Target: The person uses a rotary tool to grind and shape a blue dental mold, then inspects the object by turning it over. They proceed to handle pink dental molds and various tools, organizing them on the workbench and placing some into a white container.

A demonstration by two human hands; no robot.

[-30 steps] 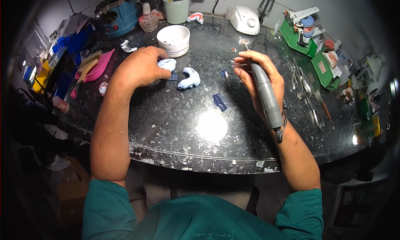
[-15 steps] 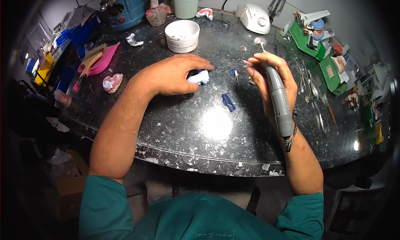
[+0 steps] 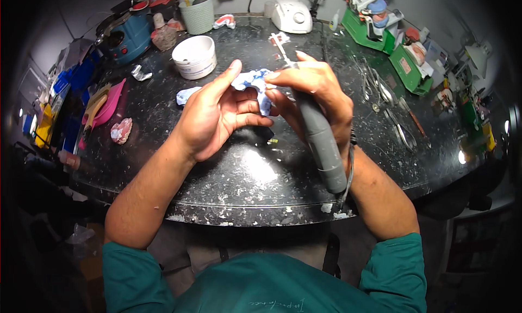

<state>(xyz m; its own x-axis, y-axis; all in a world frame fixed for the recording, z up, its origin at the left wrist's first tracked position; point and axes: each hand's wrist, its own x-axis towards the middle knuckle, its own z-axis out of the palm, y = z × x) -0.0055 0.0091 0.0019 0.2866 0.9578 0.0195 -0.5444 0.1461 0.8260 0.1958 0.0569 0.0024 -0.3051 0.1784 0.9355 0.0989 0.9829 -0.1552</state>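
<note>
Worktop (image 3: 217, 196), black and scratched, is overhung by the right hand (image 3: 326, 93) and the left hand (image 3: 209, 120); by the right fingers (image 3: 284, 77) a grey handpiece (image 3: 321, 141) is gripped. Behind the left hand a white tub (image 3: 194, 67) is placed, and above the worktop a curved light-blue piece (image 3: 252, 80) is gripped by the left fingers (image 3: 251, 119). Beside that hand, a second light-blue piece (image 3: 186, 96) is partly hidden.

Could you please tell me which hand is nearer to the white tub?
Left. The left hand is on the near side of the white tub, a little rightward; the right hand, holding the grey rotary handpiece, is farther right.
</note>
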